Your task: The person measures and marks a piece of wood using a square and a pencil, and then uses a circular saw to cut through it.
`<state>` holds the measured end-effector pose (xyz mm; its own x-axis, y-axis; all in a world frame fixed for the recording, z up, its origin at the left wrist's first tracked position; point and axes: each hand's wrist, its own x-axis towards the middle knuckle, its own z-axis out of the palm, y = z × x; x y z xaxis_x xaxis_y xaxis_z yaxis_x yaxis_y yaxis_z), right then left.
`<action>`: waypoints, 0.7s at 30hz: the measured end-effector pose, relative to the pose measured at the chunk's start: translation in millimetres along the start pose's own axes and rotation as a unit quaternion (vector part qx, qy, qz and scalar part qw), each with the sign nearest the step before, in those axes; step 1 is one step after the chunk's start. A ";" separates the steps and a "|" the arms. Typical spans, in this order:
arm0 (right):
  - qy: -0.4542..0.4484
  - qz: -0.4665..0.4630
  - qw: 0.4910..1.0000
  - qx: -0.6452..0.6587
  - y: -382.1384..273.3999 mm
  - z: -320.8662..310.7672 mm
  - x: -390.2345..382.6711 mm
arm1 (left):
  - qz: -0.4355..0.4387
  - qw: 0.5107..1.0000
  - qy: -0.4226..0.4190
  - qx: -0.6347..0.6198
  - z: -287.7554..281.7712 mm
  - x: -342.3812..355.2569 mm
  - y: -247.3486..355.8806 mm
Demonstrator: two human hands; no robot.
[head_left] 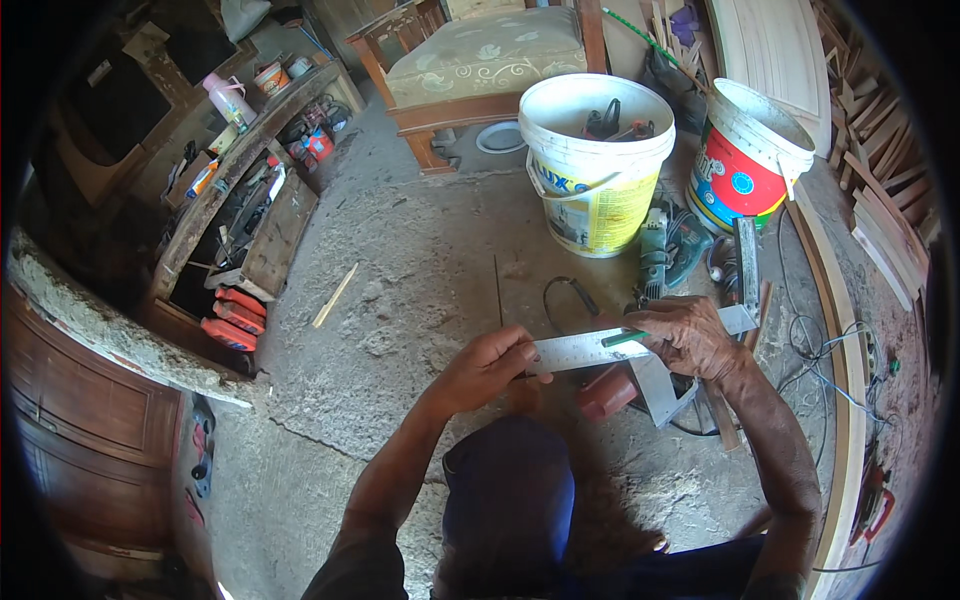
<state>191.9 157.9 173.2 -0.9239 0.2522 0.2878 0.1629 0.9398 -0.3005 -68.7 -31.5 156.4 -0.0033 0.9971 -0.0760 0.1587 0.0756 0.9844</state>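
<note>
A silver combination square (575, 352) is held level across the front of me, its blade running from one hand to the other and its angled head hanging below. My left hand (490, 370) pinches the left end of the blade between thumb and fingers. Curled over the blade near the head is my right hand (688, 335), with a slim green pencil (624, 338) sticking out of its fingers toward the left. A thin dark rod (498, 290) shows just beyond my left hand; whether it touches the hand I cannot tell. Under the square lies a dark red object (606, 392), partly covered.
Beyond my hands stand a white-and-yellow bucket (600, 200) and a red-labelled bucket (735, 165). Power tools (668, 245) and loose cables (815, 350) lie nearby. A cushioned chair (485, 60) is at the back, a cluttered workbench (250, 140) at left, a long board (850, 400) at right.
</note>
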 end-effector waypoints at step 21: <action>0.047 -0.049 0.997 -0.025 1.4 -1.7 -8.0 | 0.028 0.985 0.027 0.171 1.0 -1.8 4.1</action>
<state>200.1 157.6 171.9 -0.8997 0.1776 0.3988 0.0931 0.9706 -0.2222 -67.0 -33.0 160.4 -0.0366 0.9993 -0.0057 0.4825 0.0227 0.8756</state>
